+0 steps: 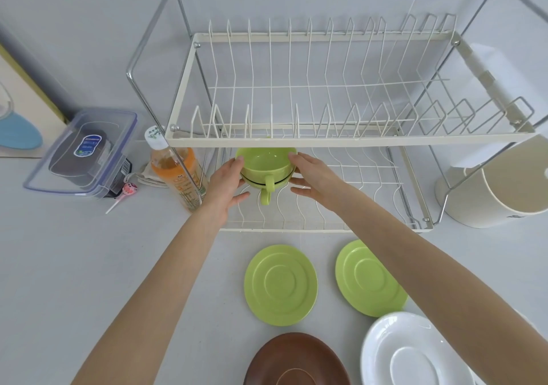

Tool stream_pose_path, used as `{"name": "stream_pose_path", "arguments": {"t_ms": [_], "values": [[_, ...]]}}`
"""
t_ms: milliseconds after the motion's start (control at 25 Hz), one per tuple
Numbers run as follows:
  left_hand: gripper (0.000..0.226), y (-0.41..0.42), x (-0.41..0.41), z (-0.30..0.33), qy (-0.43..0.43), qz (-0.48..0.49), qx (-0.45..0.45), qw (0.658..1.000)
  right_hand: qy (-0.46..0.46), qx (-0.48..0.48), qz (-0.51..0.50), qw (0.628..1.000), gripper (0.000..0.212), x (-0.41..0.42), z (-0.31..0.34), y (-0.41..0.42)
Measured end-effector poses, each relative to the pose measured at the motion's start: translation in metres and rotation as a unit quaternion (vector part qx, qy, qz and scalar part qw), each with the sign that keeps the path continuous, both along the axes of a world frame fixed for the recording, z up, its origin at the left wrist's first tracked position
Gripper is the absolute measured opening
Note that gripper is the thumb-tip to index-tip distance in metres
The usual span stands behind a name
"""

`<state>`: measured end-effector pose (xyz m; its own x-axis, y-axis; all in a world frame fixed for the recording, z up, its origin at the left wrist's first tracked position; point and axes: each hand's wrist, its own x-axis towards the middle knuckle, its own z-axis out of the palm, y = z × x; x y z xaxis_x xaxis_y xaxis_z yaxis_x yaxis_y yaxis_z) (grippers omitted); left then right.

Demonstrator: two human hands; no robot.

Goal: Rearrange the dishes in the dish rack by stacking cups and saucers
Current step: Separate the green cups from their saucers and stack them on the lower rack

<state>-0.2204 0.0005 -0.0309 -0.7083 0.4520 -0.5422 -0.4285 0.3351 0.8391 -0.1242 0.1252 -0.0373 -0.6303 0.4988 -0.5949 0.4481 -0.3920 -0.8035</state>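
Two green cups (265,167) are nested one inside the other over the lower tier of the white wire dish rack (350,140), handles pointing toward me. My left hand (226,180) grips the stack's left side and my right hand (315,177) its right side. On the counter in front of the rack lie two green saucers (280,284) (366,279), a brown saucer (293,361) and a white saucer (412,352). My right forearm crosses over part of the right green saucer.
The rack's upper tier (326,88) holds nothing. An orange drink bottle (175,174) stands just left of the rack, with a clear lidded box (86,150) and a lollipop (126,191) further left. A cream container (510,183) stands at the right.
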Motion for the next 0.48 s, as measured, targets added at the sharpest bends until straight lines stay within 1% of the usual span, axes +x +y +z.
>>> {"name": "stream_pose_path", "arguments": {"t_ms": [120,240,280,400,480], "values": [[0.036,-0.004,0.005,0.002,0.028,-0.026,0.000,0.999,-0.006,0.029,0.001,1.000,0.053,0.004,0.003,-0.004],[0.025,-0.010,0.010,0.002,0.032,-0.040,-0.002,0.999,-0.017,0.063,0.011,0.998,0.057,0.015,0.007,-0.009],[0.028,-0.013,0.013,0.002,0.034,-0.045,-0.003,0.998,-0.018,0.072,0.013,0.997,0.057,0.020,0.009,-0.011],[0.047,-0.020,0.020,0.002,0.041,-0.052,-0.018,0.998,-0.023,0.094,0.020,0.995,0.056,0.036,0.012,-0.015],[0.050,-0.026,0.028,0.003,0.054,-0.069,-0.027,0.996,-0.030,0.120,0.036,0.992,0.054,0.048,0.014,-0.019]]}}
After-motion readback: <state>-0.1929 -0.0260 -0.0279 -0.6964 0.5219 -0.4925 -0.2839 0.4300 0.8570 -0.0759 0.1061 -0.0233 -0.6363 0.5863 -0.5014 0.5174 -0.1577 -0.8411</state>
